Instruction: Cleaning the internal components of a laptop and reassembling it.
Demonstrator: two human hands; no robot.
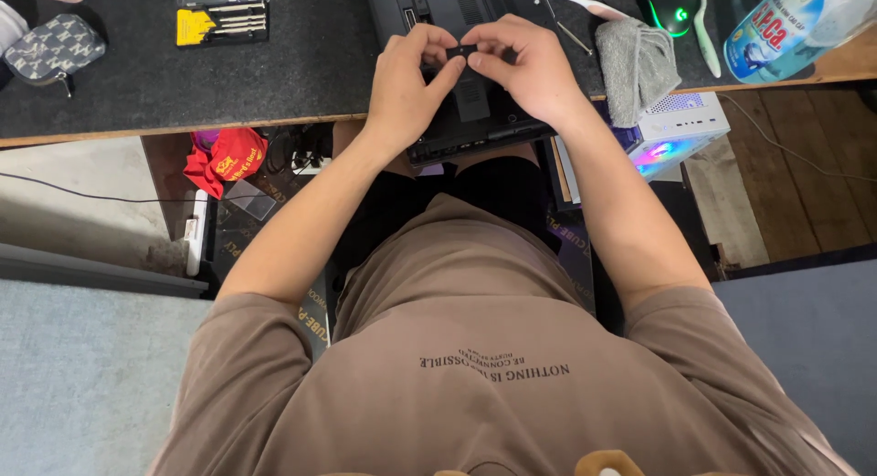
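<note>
Head view: left hand (406,83) and right hand (530,69) met at 12 o'clock over an upturned black laptop (457,10) on the dark mat (274,65). Both pinched one small black part (462,51) between thumb and fingertips, just above the laptop's base. Grey cloth (638,67) lay at 1 o'clock beside the right wrist; screwdriver set (223,24) at 11 o'clock, well apart.

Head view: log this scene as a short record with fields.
left hand: pinches a small black part
right hand: pinches the same part from the other side
under hands: black laptop, underside up, overhanging the desk edge
desk: dark mat, screwdriver set, grey cloth, mouse, bottle, patterned pouch
</note>
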